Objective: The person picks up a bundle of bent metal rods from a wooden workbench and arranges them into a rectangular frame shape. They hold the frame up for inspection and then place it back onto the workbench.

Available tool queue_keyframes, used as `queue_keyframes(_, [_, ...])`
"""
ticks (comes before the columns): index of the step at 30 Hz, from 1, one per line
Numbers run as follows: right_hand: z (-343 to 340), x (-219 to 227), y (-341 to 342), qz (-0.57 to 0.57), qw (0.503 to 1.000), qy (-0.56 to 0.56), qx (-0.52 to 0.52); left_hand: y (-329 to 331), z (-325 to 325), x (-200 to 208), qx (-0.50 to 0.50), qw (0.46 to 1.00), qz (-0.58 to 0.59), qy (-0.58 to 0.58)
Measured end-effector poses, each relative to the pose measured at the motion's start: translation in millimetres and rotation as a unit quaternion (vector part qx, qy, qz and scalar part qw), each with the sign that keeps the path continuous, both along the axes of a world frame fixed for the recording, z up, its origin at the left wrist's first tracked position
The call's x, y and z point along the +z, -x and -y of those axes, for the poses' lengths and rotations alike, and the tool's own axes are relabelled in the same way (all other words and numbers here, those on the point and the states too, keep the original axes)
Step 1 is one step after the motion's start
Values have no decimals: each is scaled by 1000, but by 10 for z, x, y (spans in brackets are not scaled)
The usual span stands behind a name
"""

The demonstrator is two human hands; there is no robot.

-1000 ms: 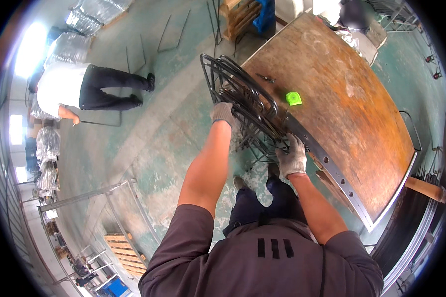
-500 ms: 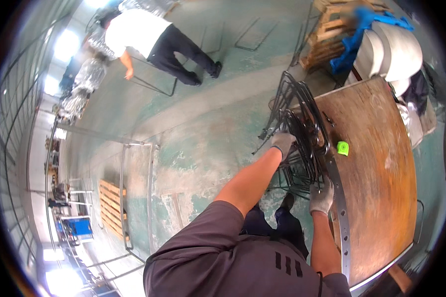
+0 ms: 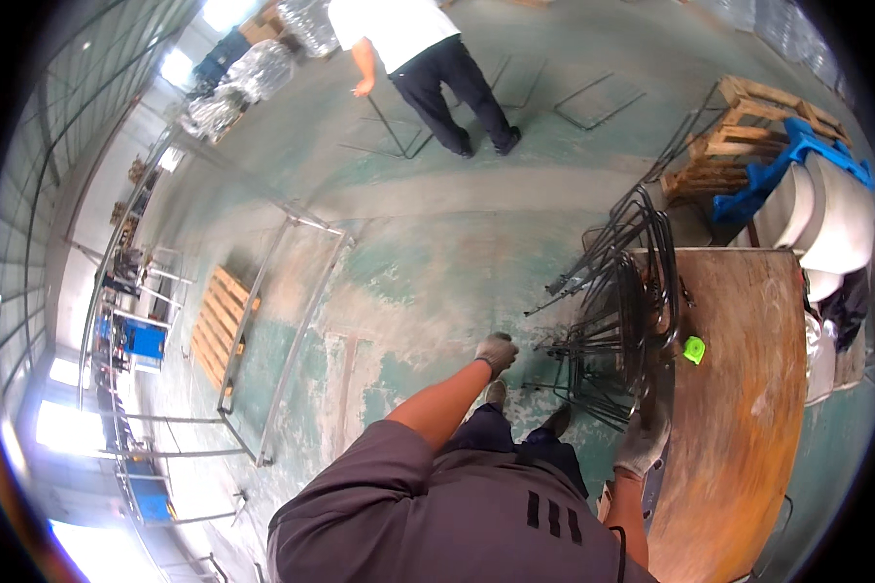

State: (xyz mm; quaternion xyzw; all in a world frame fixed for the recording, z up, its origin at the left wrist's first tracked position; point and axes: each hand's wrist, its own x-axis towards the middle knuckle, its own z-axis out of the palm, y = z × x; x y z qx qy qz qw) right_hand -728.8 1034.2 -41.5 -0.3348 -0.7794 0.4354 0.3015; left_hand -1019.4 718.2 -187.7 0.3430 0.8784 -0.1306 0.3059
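Observation:
A stack of bent black metal frames (image 3: 642, 291) stands against the left edge of a wooden-topped table (image 3: 739, 428). My left hand (image 3: 497, 355), in a grey work glove, is apart from the stack, to its left over the floor. Its fingers are curled in, with nothing visible in them. At the near end of the stack, beside the table's metal edge, my gloved right hand (image 3: 642, 444) is closed around a black frame bar; its fingertips are partly hidden. A bright green tape measure (image 3: 693, 350) lies on the tabletop near the frames.
Ahead, a person in a white top (image 3: 399, 34) stands among thin metal frames on the floor. A wooden pallet (image 3: 226, 325) and a tall metal frame (image 3: 301, 340) are on the left. Stacked pallets (image 3: 749, 136) and pale curved shells (image 3: 831, 214) stand beyond the table.
My left hand has let go of the frames and drawn back left toward me. My right hand remains at the stack's near end. The view has turned, shifting the surroundings.

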Motion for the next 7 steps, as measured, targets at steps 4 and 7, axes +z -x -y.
queue_keyframes(4, [137, 335, 26, 18, 998, 22, 48, -311, 911, 20, 161, 966, 149, -136])
queue_keyframes(7, [251, 382, 93, 35, 995, -17, 89, -558, 1102, 545, 55, 994, 99, -10])
